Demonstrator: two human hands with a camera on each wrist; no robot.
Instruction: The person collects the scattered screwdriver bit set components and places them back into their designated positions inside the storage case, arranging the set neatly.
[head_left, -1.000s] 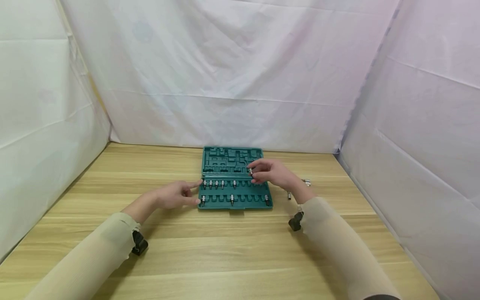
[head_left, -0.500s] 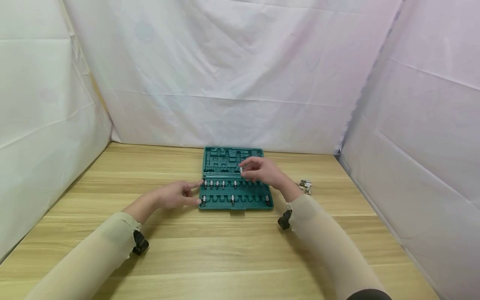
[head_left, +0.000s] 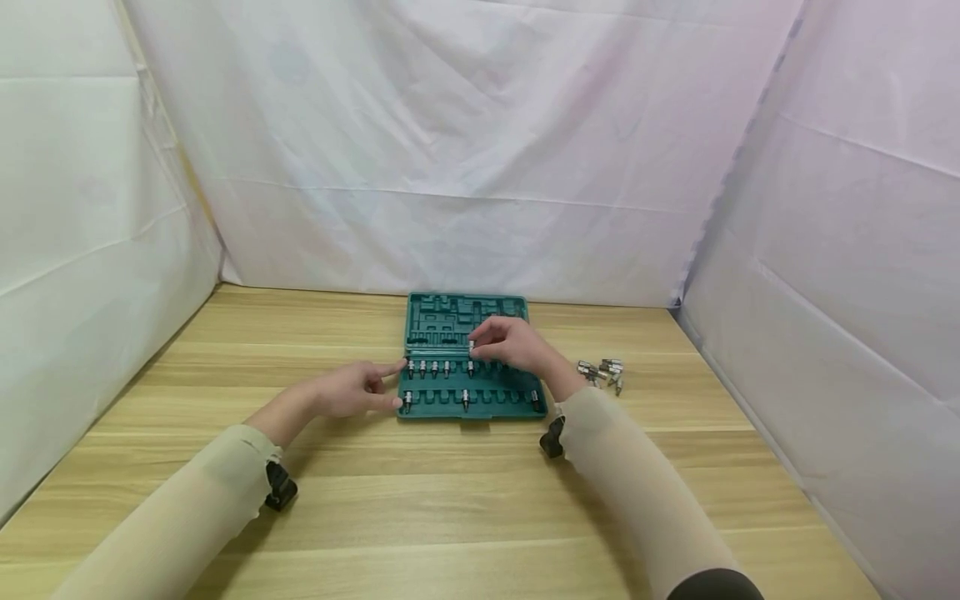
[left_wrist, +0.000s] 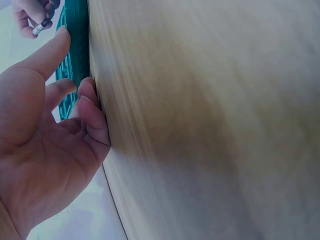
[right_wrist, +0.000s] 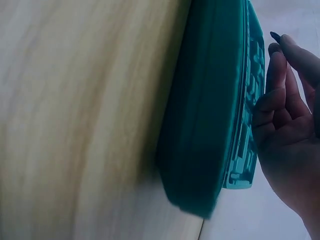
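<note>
A green socket-set case lies unfolded on the wooden table, with silver-and-dark bit sockets standing in some slots of its two near rows. My left hand steadies its left side, thumb and index finger stretched out to the edge. In the left wrist view the thumb reaches the case rim and the other fingers bend loosely by the table. Over the hinge area, my right hand pinches a bit socket between thumb and fingertips. Its dark tip sticks out past the fingers in the right wrist view.
Several loose bit sockets lie in a small pile on the table right of the case. The moulded lid half lies open toward the back. White cloth hangs behind and at both sides.
My right hand has moved left over the case with the bit socket, from the right part of the hinge toward its middle. More of the loose pile shows. My left hand stays put.
</note>
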